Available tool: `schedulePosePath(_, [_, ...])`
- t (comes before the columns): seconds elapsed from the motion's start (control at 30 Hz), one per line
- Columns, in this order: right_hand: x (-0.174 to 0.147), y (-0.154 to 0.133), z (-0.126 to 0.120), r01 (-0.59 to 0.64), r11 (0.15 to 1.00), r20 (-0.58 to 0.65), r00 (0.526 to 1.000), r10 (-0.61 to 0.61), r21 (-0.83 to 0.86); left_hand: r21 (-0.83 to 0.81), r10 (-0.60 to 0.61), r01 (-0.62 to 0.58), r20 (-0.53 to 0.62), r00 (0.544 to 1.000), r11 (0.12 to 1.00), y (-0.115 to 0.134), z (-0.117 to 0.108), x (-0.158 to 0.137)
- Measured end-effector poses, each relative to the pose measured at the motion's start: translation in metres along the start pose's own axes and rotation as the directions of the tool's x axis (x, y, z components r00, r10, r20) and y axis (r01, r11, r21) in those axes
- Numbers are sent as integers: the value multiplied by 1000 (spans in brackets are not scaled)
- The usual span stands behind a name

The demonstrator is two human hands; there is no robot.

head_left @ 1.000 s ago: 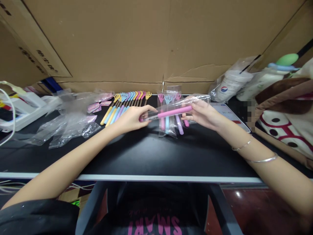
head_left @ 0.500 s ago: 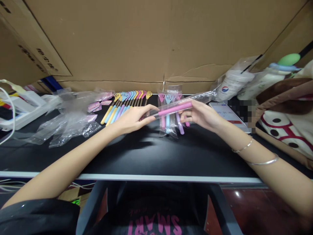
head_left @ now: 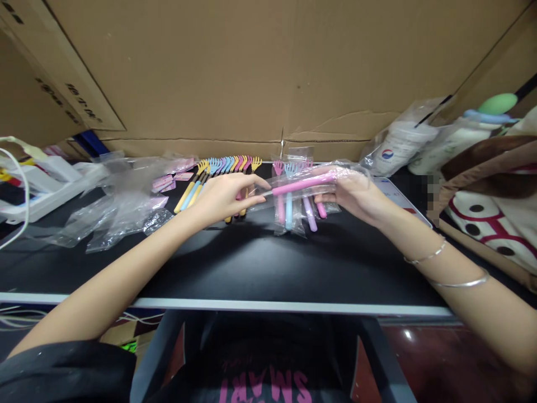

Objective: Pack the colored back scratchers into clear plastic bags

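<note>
A pink-handled back scratcher (head_left: pixel 300 183) lies nearly level above the table, inside or under a clear plastic sleeve (head_left: pixel 352 168). My left hand (head_left: pixel 235 193) pinches its thin shaft end between thumb and fingers; its head is hidden by that hand. My right hand (head_left: pixel 350 190) is closed at the handle end, with the sleeve's film spread over its fingers. Below lie several bagged back scratchers (head_left: pixel 289 215) with pink, blue and purple handles. Left of them, behind my left hand, a row of unbagged back scratchers (head_left: pixel 229 163) shows claw-shaped heads in mixed colours.
Loose clear bags (head_left: pixel 121 196) and pink cards (head_left: pixel 165 182) lie on the left, beside a white power strip (head_left: pixel 54 190). A phone (head_left: pixel 398 196), a bagged cup (head_left: pixel 394 145) and a cloth bag (head_left: pixel 495 207) stand or lie right. Cardboard (head_left: pixel 251 73) walls the back.
My right hand has shifted slightly right, and the sleeve's film now covers its fingers. The sleeve's far end has drawn back toward the hand. My left hand keeps its pinch, slightly moved left.
</note>
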State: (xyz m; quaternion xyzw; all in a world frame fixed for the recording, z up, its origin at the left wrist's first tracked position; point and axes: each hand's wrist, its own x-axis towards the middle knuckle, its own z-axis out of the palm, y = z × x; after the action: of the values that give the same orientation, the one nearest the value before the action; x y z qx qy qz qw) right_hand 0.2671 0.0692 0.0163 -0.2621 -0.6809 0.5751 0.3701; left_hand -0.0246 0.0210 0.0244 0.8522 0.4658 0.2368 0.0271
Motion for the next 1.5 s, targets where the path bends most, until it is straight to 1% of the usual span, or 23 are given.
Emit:
schedulePosePath(0.1, [-4, -9, 5, 12, 999, 8, 1000, -11, -40, 116, 74, -61, -109, 991, 991, -2, -2, 1])
schedulePosePath(0.2, [-9, -19, 14, 44, 992, 2, 999, -44, -119, 219, 124, -76, -212, 969, 973, -3, -1, 2])
schedulePosePath(0.27, [-12, -25, 21, 111, 964, 10, 994, -112, -242, 285, 151, -73, -261, 954, 956, -4, -1, 3])
schedulePosePath(0.3, [-14, -27, 24, 153, 930, 33, 988, -151, -334, 317, 166, -74, -274, 947, 946, -4, 0, 3])
schedulePosePath(0.33, [-16, -28, 27, 219, 876, 64, 975, -213, -430, 345, 180, -76, -279, 943, 935, -5, 1, 4])
schedulePosePath(0.4, [-18, -29, 33, 357, 722, 176, 932, -317, -592, 384, 209, -91, -280, 937, 919, -7, 3, 4])
schedulePosePath(0.43, [-19, -27, 37, 427, 632, 247, 901, -356, -646, 393, 221, -98, -281, 934, 914, -8, 5, 5])
schedulePosePath(0.5, [-21, -23, 46, 545, 438, 393, 831, -394, -715, 400, 230, -99, -294, 928, 911, -8, 9, 5])
schedulePosePath(0.57, [-23, -18, 56, 627, 211, 523, 758, -391, -750, 409, 230, -96, -292, 928, 908, -7, 14, 6])
schedulePosePath(0.6, [-25, -16, 61, 661, 100, 585, 715, -382, -743, 423, 238, -104, -277, 931, 900, -6, 17, 6])
schedulePosePath(0.63, [-26, -13, 65, 679, 6, 630, 684, -368, -734, 447, 256, -124, -250, 934, 886, -3, 21, 6])
schedulePosePath(0.67, [-27, -11, 69, 693, -64, 666, 658, -351, -718, 478, 288, -157, -216, 933, 864, -1, 24, 6])
schedulePosePath(0.7, [-28, -9, 72, 701, -115, 692, 639, -337, -704, 511, 323, -190, -183, 929, 838, 1, 28, 6])
schedulePosePath(0.73, [-28, -8, 74, 703, -148, 706, 630, -324, -695, 542, 355, -221, -155, 922, 811, 4, 32, 6])
schedulePosePath(0.8, [-29, -4, 76, 703, -175, 716, 626, -309, -690, 579, 402, -266, -120, 908, 771, 9, 38, 5])
schedulePosePath(0.9, [-28, 2, 76, 697, -168, 711, 642, -288, -697, 576, 413, -287, -98, 905, 766, 14, 43, 3])
schedulePosePath(0.97, [-27, 5, 75, 685, -156, 698, 662, -272, -711, 556, 394, -282, -90, 915, 782, 16, 44, 1])
schedulePosePath(1.03, [-26, 6, 75, 660, -141, 670, 693, -264, -738, 540, 375, -276, -80, 924, 795, 16, 43, -1])
schedulePosePath(1.17, [-25, 6, 73, 577, -134, 588, 756, -287, -806, 517, 377, -295, -60, 924, 804, 18, 42, -3])
schedulePosePath(1.33, [-24, 8, 71, 464, -180, 498, 817, -291, -867, 487, 394, -329, -33, 919, 809, 20, 43, -4])
schedulePosePath(1.43, [-24, 10, 69, 403, -226, 458, 834, -307, -887, 473, 411, -352, -22, 911, 808, 21, 42, -6])
schedulePosePath(1.5, [-23, 11, 67, 375, -240, 437, 843, -314, -896, 473, 420, -364, -13, 908, 802, 22, 42, -7])
